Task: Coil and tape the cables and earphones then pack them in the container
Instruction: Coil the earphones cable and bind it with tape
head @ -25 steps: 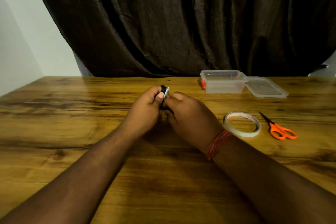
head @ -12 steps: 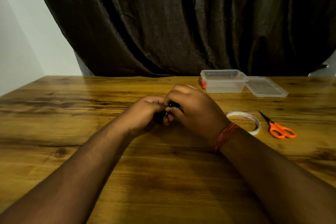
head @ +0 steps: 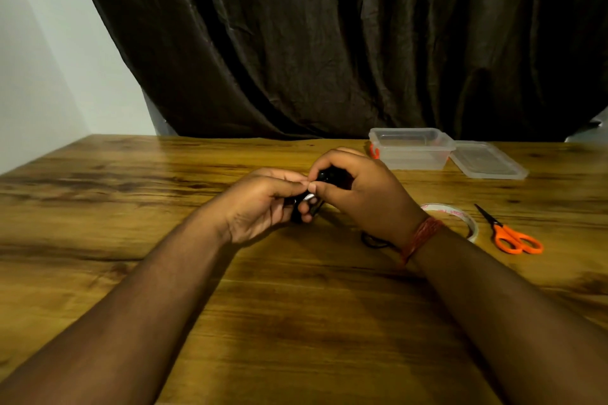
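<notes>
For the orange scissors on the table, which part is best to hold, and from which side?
Probably grip the orange handle loops of the scissors, coming from above on the near side. They lie flat, loops toward the person, dark blades pointing away, nearest the right hand.

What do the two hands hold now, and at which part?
Both the left hand and right hand pinch a black coiled cable, at its taped middle.

The left hand [head: 263, 204] has been turned palm-up, the right hand [head: 358, 194] raised, and a loop of black cable [head: 373, 240] exposed beneath the right wrist.
</notes>
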